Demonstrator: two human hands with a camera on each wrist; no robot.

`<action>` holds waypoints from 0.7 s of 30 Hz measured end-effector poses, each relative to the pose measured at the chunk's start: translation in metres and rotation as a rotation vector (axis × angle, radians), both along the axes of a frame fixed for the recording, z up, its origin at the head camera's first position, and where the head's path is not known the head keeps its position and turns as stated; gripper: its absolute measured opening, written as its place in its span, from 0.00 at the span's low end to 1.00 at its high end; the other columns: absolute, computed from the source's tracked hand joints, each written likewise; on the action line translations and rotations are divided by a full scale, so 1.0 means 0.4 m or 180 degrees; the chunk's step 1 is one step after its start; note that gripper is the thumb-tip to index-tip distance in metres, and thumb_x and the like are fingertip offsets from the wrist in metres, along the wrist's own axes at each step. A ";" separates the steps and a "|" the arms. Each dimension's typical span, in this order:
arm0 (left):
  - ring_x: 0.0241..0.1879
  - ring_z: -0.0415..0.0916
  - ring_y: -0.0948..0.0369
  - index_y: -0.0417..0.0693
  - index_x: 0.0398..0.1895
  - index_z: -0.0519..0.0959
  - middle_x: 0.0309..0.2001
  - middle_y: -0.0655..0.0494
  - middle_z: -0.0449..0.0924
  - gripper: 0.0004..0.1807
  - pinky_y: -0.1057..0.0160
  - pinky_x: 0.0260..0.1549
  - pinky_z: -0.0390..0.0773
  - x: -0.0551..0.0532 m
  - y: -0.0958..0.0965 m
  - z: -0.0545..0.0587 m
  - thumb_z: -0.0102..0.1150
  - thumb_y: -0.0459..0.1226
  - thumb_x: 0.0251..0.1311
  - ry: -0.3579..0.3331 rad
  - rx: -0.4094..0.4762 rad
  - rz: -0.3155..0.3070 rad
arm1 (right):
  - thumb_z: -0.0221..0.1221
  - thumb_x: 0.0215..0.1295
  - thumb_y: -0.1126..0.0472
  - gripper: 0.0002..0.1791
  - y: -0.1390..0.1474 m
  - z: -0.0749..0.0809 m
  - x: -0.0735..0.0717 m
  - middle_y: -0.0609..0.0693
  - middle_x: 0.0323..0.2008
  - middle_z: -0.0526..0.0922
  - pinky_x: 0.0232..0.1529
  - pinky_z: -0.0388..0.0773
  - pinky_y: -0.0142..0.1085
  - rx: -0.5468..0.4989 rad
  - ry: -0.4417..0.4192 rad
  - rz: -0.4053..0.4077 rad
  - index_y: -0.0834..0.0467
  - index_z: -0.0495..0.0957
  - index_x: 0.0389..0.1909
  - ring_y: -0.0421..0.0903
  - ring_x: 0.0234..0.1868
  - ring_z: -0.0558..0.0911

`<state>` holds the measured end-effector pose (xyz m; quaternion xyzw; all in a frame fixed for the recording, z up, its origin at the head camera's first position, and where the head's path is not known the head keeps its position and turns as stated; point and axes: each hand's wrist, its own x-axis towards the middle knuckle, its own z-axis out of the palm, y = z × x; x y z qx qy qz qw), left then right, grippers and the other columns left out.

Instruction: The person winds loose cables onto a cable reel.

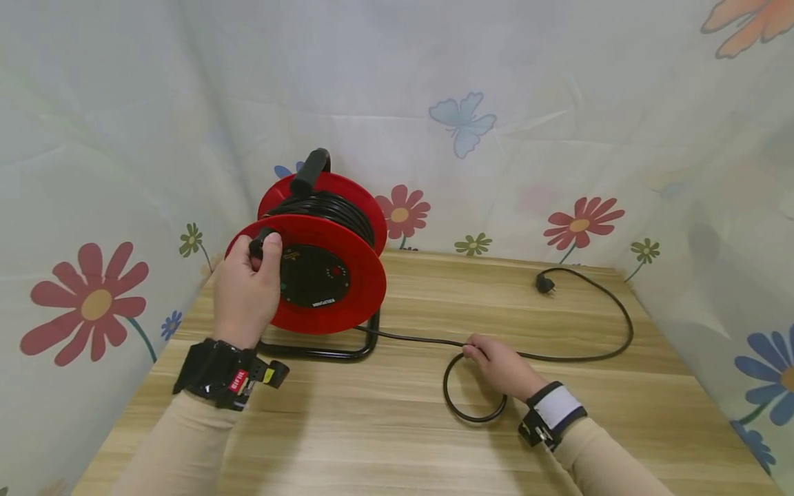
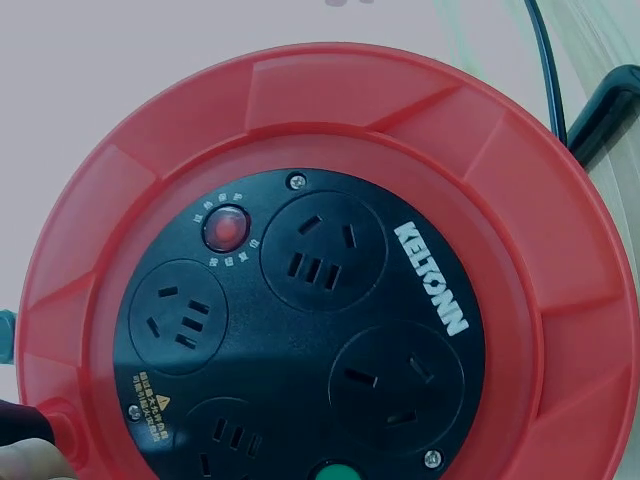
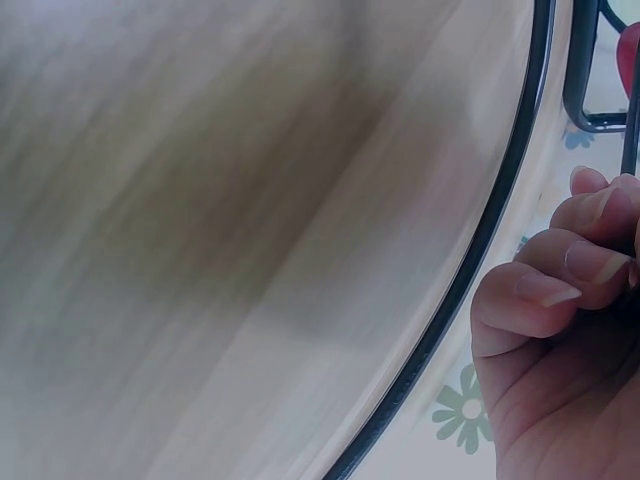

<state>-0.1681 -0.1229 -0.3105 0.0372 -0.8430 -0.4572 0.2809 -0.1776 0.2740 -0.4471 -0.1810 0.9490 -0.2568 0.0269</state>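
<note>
A red cable reel [image 1: 367, 282] stands on the left of the table, with black cable [image 1: 331, 207] wound between its discs. My left hand [image 1: 247, 293] grips the black crank knob [image 1: 263, 238] on the front disc. In the left wrist view the reel's black socket panel [image 2: 300, 350] fills the middle, and part of a finger shows at the knob. From the reel's bottom the cable runs right to my right hand [image 1: 505, 365], whose curled fingers [image 3: 535, 300] hold it just above the table. A loop of cable [image 1: 448, 393] hangs or lies beside that hand; which one, I cannot tell.
The cable continues right and curves back to a black plug [image 1: 544, 283] on the wooden table [image 1: 372, 441]. The reel has a black tube stand [image 1: 335, 355] and a top carrying handle [image 1: 310, 171]. Flower-printed sheeting [image 1: 372, 69] encloses the table's back and sides.
</note>
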 end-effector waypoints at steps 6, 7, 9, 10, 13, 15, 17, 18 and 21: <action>0.23 0.64 0.52 0.44 0.30 0.64 0.23 0.46 0.65 0.27 0.60 0.16 0.62 -0.002 0.009 0.003 0.37 0.60 0.66 -0.0042 -0.0086 -0.0004 | 0.47 0.73 0.57 0.11 -0.012 0.007 0.004 0.50 0.26 0.76 0.27 0.70 0.37 -0.0008 -0.0050 -0.0048 0.56 0.77 0.39 0.41 0.25 0.71; 0.22 0.64 0.52 0.44 0.30 0.64 0.22 0.46 0.65 0.27 0.60 0.16 0.62 -0.002 0.010 0.003 0.37 0.60 0.66 -0.0032 -0.0107 -0.0002 | 0.47 0.73 0.57 0.11 -0.014 0.008 0.004 0.50 0.26 0.76 0.26 0.70 0.37 -0.0011 -0.0059 -0.0048 0.56 0.77 0.39 0.41 0.25 0.70; 0.22 0.64 0.52 0.44 0.30 0.64 0.22 0.46 0.65 0.27 0.59 0.16 0.62 -0.003 0.012 0.004 0.37 0.60 0.66 -0.0010 -0.0158 -0.0003 | 0.47 0.73 0.57 0.11 -0.018 0.009 0.004 0.49 0.26 0.75 0.26 0.70 0.36 -0.0006 -0.0070 -0.0056 0.56 0.77 0.39 0.41 0.25 0.70; 0.22 0.64 0.52 0.44 0.30 0.64 0.22 0.46 0.65 0.27 0.59 0.16 0.62 -0.003 0.013 0.006 0.37 0.60 0.66 -0.0004 -0.0182 -0.0008 | 0.47 0.73 0.57 0.11 -0.020 0.009 0.004 0.49 0.26 0.75 0.25 0.69 0.36 -0.0005 -0.0077 -0.0055 0.56 0.77 0.39 0.40 0.24 0.70; 0.22 0.64 0.52 0.44 0.30 0.64 0.22 0.46 0.65 0.27 0.60 0.16 0.62 -0.003 0.017 0.009 0.37 0.60 0.66 0.0007 -0.0239 -0.0035 | 0.47 0.73 0.57 0.11 -0.026 0.007 0.001 0.48 0.26 0.75 0.25 0.70 0.36 0.0007 -0.0075 -0.0040 0.55 0.77 0.38 0.40 0.24 0.70; 0.22 0.64 0.53 0.44 0.31 0.64 0.22 0.46 0.66 0.27 0.60 0.16 0.63 -0.002 0.020 0.010 0.37 0.60 0.66 -0.0006 -0.0261 -0.0052 | 0.47 0.73 0.56 0.11 -0.031 0.005 -0.001 0.49 0.26 0.75 0.25 0.70 0.36 -0.0003 -0.0084 -0.0046 0.55 0.77 0.38 0.40 0.24 0.71; 0.22 0.65 0.53 0.44 0.31 0.64 0.21 0.46 0.66 0.27 0.60 0.16 0.63 -0.002 0.023 0.011 0.38 0.60 0.66 -0.0007 -0.0289 -0.0064 | 0.48 0.73 0.57 0.11 -0.035 0.003 -0.002 0.49 0.27 0.76 0.26 0.71 0.36 -0.0016 -0.0088 -0.0047 0.55 0.77 0.38 0.40 0.25 0.71; 0.21 0.65 0.53 0.44 0.31 0.64 0.21 0.46 0.66 0.27 0.60 0.16 0.63 -0.002 0.024 0.011 0.38 0.60 0.66 -0.0007 -0.0303 -0.0067 | 0.48 0.73 0.57 0.11 -0.037 0.003 -0.003 0.50 0.27 0.76 0.26 0.71 0.36 -0.0028 -0.0095 -0.0050 0.55 0.77 0.38 0.41 0.25 0.71; 0.20 0.65 0.53 0.45 0.30 0.64 0.20 0.46 0.66 0.27 0.60 0.16 0.63 -0.002 0.028 0.012 0.37 0.60 0.66 0.0003 -0.0351 -0.0071 | 0.48 0.73 0.57 0.11 -0.042 -0.002 -0.005 0.50 0.27 0.77 0.26 0.71 0.37 -0.0056 -0.0110 -0.0065 0.56 0.77 0.39 0.41 0.25 0.72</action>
